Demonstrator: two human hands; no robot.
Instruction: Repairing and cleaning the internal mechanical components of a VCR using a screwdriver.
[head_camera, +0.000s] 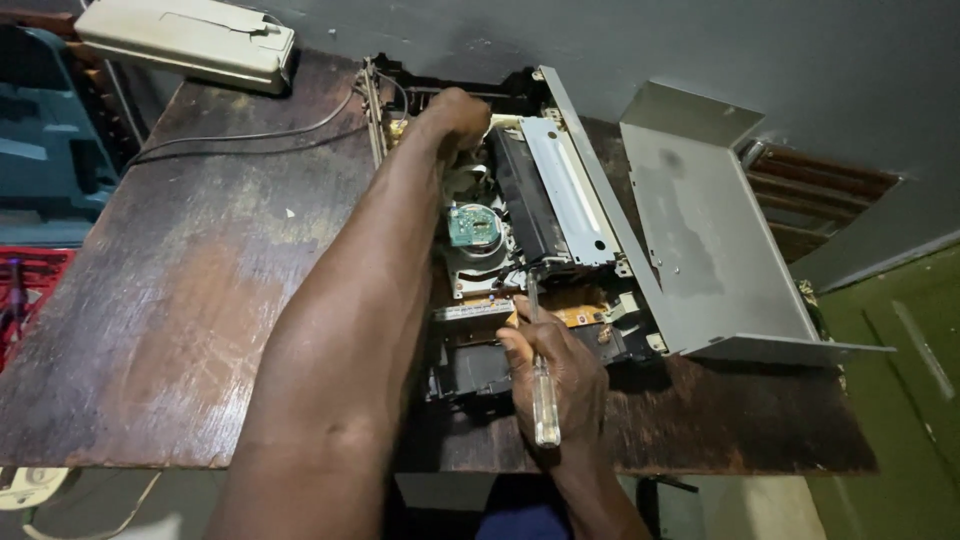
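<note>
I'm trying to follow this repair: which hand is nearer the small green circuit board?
Left. The left hand reaches into the opened device's far end, just beyond the green circuit board. The right hand grips a screwdriver at the near edge, farther away.

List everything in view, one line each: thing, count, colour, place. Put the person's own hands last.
opened electronic device: 1, black and silver with circuit boards showing, back middle of the table
metal cover: 1, grey, leaning open on the device's right side
screwdriver: 1, clear handle with metal shaft, in the right hand, tip at the device
wooden table: 1, dark brown and worn, under everything
beige device: 1, cream, far left corner of the table
cable: 1, black, running across the back left of the table
teal case: 1, left of the table
red crate: 1, left edge, below the teal case
left hand: 1, reaching into the back of the device
right hand: 1, gripping the screwdriver at the device's front
</note>
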